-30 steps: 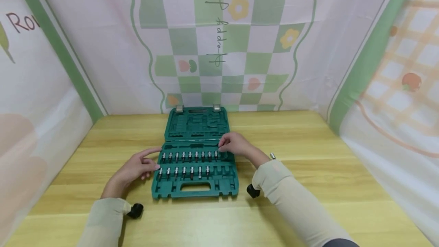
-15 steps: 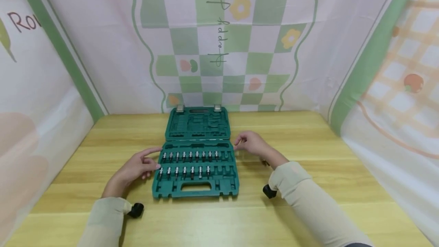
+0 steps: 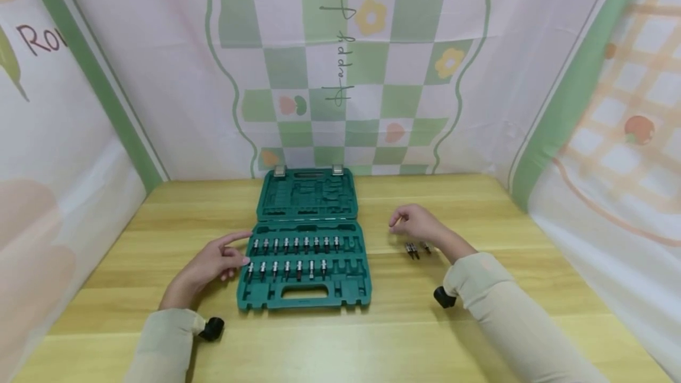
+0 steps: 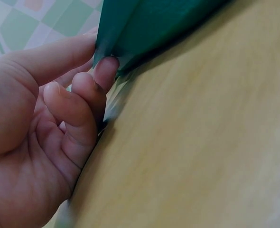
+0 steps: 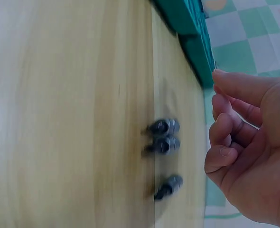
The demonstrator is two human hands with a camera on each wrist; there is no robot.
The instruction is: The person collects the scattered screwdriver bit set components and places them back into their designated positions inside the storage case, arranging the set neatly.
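A green tool case [image 3: 346, 298] lies open on the table, its lid [image 3: 307, 197] folded back. Two rows of silver-and-black socket bits [image 3: 296, 245] sit in it, with bare slots at the right end of each row. My left hand [image 3: 210, 262] touches the case's left side with extended index finger and thumb; the other fingers curl loosely. To the right of the case, my right hand [image 3: 420, 224] is above the table, fingers bent, with nothing visible between them. Three loose socket bits [image 5: 163, 145] lie on the table below it, two side by side and one apart.
The wooden table [image 3: 303, 347] meets a checkered cloth [image 3: 367, 64] at its back edge, just behind the lid. Further printed cloths hang on the left and right. A black wrist device [image 3: 211, 328] is at the left cuff, another [image 3: 444, 297] at the right.
My right hand has moved right, from the right end of the upper row to beyond the case, uncovering loose socket bits on the table. The left hand stays at the case's side.
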